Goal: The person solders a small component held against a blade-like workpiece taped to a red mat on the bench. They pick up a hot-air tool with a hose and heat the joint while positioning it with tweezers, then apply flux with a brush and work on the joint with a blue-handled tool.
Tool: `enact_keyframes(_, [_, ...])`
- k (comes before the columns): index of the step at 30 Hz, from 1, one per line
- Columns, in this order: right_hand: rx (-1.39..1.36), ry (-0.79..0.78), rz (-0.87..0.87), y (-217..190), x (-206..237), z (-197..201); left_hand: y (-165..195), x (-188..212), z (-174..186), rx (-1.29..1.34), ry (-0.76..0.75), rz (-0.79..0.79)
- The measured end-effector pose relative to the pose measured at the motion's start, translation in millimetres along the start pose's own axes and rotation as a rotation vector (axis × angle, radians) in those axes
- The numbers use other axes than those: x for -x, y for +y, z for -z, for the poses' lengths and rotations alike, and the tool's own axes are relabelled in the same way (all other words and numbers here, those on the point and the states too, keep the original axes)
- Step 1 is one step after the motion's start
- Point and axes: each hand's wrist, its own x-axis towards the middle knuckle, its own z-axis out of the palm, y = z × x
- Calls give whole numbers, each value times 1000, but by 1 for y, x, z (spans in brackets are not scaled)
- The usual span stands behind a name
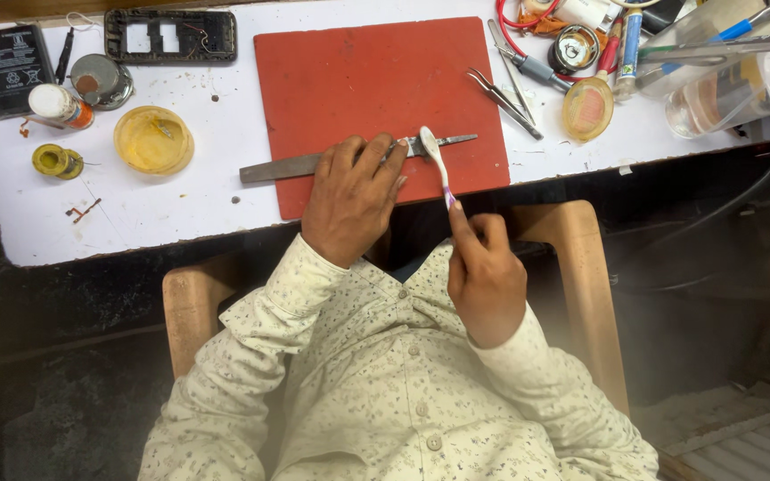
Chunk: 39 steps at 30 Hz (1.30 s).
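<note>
The left hand is laid flat, fingers spread, on a long metal file, pinning it to the red mat. The right hand is closed around the handle of a white toothbrush, whose head is touching the file just beside the left fingertips. The file's long axis runs left to right, crossed by the brush. Tweezers lie well apart on the white table.
</note>
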Motion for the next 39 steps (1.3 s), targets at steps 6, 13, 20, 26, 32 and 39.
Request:
enact_keyframes(6, [95, 22, -49, 2, -27, 18, 0, 0, 0, 20, 12, 7])
enact_keyframes(13, [120, 23, -2, -7, -11, 13, -1, 2, -1, 11, 20, -8])
enact_keyframes(20, [39, 92, 45, 7, -7, 18, -1, 0, -2, 6, 25, -8])
enact_keyframes(26, [94, 34, -29, 5, -10, 19, 0, 1, -1, 3, 22, 1])
enact_keyframes(32, [47, 17, 30, -1, -3, 17, 0, 2, -1, 19, 14, 5])
enact_keyframes(39, [7, 104, -58, 10, -9, 34, 0, 1, -1, 3, 17, 0])
